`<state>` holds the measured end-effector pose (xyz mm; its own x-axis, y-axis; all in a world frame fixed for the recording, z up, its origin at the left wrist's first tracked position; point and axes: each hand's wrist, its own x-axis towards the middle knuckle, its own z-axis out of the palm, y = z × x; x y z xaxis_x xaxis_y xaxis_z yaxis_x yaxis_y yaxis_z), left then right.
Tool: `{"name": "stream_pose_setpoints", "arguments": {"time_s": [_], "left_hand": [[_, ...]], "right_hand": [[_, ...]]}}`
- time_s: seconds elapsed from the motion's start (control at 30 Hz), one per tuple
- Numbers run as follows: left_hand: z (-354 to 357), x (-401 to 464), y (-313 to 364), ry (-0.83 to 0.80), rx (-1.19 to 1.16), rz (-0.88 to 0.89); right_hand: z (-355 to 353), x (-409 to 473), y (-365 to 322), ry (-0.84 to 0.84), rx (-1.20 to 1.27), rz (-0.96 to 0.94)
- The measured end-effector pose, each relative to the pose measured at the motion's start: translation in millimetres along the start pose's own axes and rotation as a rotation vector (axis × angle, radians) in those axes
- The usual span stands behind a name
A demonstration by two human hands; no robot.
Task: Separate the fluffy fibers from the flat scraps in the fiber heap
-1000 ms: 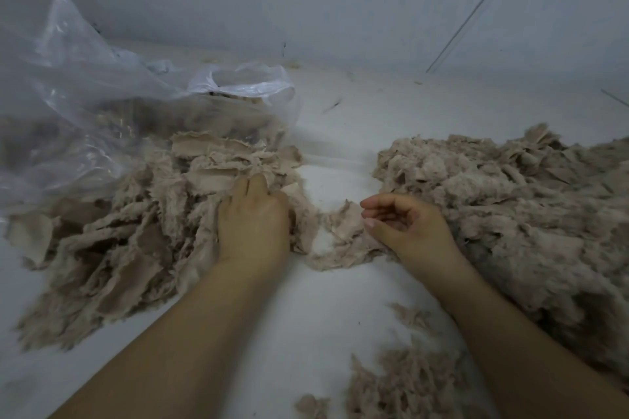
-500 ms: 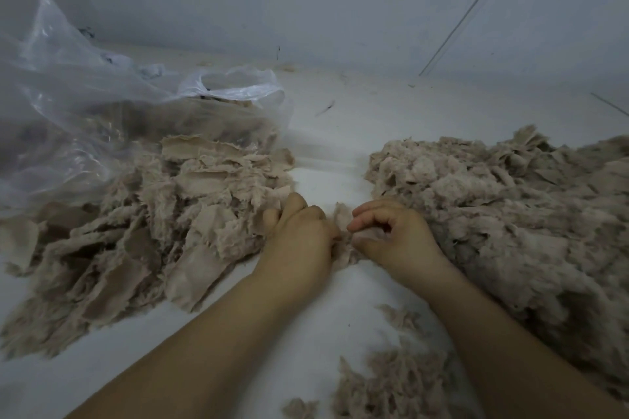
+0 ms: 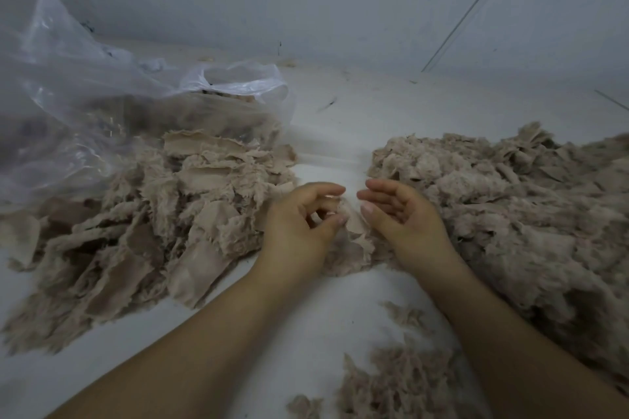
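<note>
**Two heaps, two hands between them**

Two beige heaps take up most of the white counter [image 3: 333, 119]. The fiber heap [image 3: 510, 214] spreads from the middle to the right edge, a tangle of fluffy fibers mixed with torn pieces. On the left side lies the pile of flat scraps [image 3: 153, 231], sheet-like pieces stacked loosely, its far end reaching into the mouth of a clear plastic bag [image 3: 85, 95] that slumps at the far left corner against the wall. A smaller clump of fluffy fibers [image 3: 398, 381] sits at the near edge, between the forearms.

In the gap between the heaps rests a small crumpled scrap piece [image 3: 350, 248], touching both hands. The left hand [image 3: 299, 224] has its fingers curled, thumb and fingertips close to the top of that piece; whether they truly pinch it I cannot tell. The right hand [image 3: 401, 214] is palm-up and relaxed, fingers loosely bent, its outer side against the fiber heap
</note>
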<state>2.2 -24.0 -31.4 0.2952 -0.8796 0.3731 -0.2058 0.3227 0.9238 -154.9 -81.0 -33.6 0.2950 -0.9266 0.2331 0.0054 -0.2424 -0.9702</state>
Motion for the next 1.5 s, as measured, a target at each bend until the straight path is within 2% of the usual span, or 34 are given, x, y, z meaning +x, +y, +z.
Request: {"name": "stream_pose_setpoints", "arguments": {"time_s": [0.1,0.27,0.4,0.47,0.6,0.67,0.83,0.93,1.0,1.07,1.2,1.4,1.5], "left_hand": [[-2,1,3,-0.009,-0.163,-0.088],[-3,2,4,-0.042,-0.211,-0.112],[-6,6,1,0.177,-0.141,-0.131],[-7,7,0,0.221,-0.118,-0.125],[-2,2,0,-0.024,0.003,-0.100],[0,1,-1,-0.073,0.103,-0.055],[-1,-1,0,0.089,0.154,0.033],[-5,3,-1,0.208,0.104,0.057],[-6,3,-4,0.104,0.071,-0.006],[-5,-1,-6,-0.072,0.168,-0.015],[-3,-2,-10,-0.243,0.553,0.276],[-7,-5,-12,-0.128,0.522,0.264],[-7,-8,-8,-0.070,0.467,0.244]], "right_hand": [[0,1,-1,-0.070,0.044,0.032],[-1,0,0,-0.087,0.048,0.005],[0,2,1,0.003,0.058,-0.009],[1,1,1,-0.002,0.045,-0.025],[1,-2,-1,-0.066,0.077,-0.041],[1,-2,-3,-0.094,0.063,-0.043],[4,-2,-2,-0.059,-0.007,-0.016],[2,0,0,0.010,-0.060,-0.005],[2,0,-1,0.046,-0.044,-0.012],[3,-2,-3,0.036,-0.048,-0.014],[2,-5,-6,0.020,-0.021,-0.014],[3,-6,-2,-0.009,-0.090,-0.050],[2,-4,-2,0.076,-0.056,-0.072]]}}
